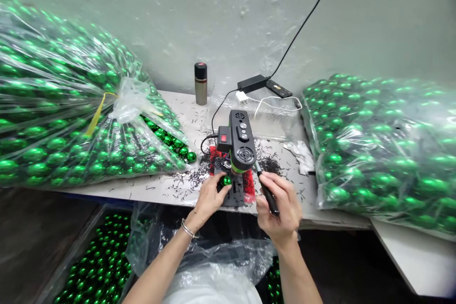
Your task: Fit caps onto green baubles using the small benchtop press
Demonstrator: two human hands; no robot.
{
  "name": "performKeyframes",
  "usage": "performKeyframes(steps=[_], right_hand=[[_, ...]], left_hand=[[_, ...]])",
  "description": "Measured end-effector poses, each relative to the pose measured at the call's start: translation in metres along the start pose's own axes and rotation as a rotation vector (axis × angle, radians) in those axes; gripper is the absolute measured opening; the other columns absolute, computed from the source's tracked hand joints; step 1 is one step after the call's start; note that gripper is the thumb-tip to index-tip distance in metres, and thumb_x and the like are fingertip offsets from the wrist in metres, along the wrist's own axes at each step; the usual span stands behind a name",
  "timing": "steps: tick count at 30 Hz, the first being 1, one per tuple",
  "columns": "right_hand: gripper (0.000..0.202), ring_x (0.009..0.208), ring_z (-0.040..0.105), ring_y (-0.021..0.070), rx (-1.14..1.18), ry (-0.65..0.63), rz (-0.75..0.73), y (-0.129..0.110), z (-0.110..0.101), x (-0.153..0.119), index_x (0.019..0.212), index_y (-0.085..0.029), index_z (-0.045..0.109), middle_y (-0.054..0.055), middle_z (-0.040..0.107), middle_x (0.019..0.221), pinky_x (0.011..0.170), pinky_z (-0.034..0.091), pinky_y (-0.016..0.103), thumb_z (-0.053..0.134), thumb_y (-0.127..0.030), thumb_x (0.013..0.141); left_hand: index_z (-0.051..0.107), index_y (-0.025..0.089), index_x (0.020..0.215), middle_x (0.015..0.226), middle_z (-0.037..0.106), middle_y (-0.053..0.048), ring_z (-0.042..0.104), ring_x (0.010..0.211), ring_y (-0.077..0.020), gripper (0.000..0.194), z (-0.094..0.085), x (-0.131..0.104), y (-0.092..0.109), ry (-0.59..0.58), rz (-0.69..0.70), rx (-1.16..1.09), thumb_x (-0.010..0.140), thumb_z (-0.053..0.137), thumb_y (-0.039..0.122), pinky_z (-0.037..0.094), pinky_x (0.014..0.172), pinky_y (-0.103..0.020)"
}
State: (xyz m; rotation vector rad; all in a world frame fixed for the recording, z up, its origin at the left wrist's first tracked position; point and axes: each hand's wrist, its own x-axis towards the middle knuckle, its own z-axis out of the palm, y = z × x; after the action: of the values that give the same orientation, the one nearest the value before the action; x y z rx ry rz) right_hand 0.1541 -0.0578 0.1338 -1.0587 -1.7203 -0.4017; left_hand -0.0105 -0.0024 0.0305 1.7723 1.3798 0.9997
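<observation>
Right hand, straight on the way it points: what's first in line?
Probably the black machine: the right hand points up-left towards its rounded near end, black-handled tool leading. Depth is unclear; it might pass underneath.

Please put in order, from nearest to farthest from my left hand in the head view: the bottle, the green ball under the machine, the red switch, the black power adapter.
From the left hand:
1. Green ball: at its fingertips.
2. Red switch: beyond, on the machine's left side.
3. Bottle: farther back, near the wall.
4. Black power adapter: back, right of the bottle.
</observation>
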Motion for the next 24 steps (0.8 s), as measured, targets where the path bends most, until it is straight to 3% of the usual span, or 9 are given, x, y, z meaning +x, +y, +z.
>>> performKeyframes(steps=[6,12,18,24], right_hand=[[0.030,0.101,0.068,0.0201,0.018,0.003,-0.012,-0.001,0.000,0.003,0.120,-0.013,0.061,0.013,0.070,0.105,0.083,0.059,0.032,0.052,-0.028,0.096],[0.012,0.082,0.066,0.0160,0.220,-0.051,0.047,-0.003,0.008,0.006,0.091,-0.017,0.058,0.008,0.067,0.085,0.068,0.054,0.028,0.048,-0.021,0.095],[0.022,0.065,0.052,0.0130,0.262,-0.019,0.061,0.001,0.026,-0.018,0.074,-0.020,0.048,0.003,0.056,0.072,0.058,0.042,0.029,0.039,-0.011,0.091],[0.024,0.063,0.050,0.0128,0.189,0.013,-0.031,0.011,0.042,-0.046,0.073,-0.021,0.046,0.002,0.055,0.072,0.061,0.046,0.031,0.035,-0.016,0.093]], left_hand=[[0.069,0.020,0.112,0.113,0.073,-0.010,0.066,0.107,-0.0274,0.030,0.002,0.003,-0.005,-0.029,0.161,0.104,0.085,0.071,0.034,0.049,0.098,-0.044],[0.075,0.024,0.104,0.106,0.074,-0.009,0.064,0.103,-0.0295,0.029,0.009,0.004,-0.009,0.050,0.106,-0.027,0.079,0.078,0.039,0.042,0.101,-0.048],[0.076,0.026,0.102,0.105,0.074,-0.008,0.061,0.104,-0.0307,0.029,0.010,0.003,-0.011,0.047,0.065,-0.126,0.075,0.081,0.038,0.038,0.103,-0.049],[0.074,0.025,0.106,0.105,0.073,-0.009,0.060,0.104,-0.0298,0.030,0.012,0.003,-0.013,0.020,0.080,-0.080,0.080,0.077,0.039,0.039,0.101,-0.047]])
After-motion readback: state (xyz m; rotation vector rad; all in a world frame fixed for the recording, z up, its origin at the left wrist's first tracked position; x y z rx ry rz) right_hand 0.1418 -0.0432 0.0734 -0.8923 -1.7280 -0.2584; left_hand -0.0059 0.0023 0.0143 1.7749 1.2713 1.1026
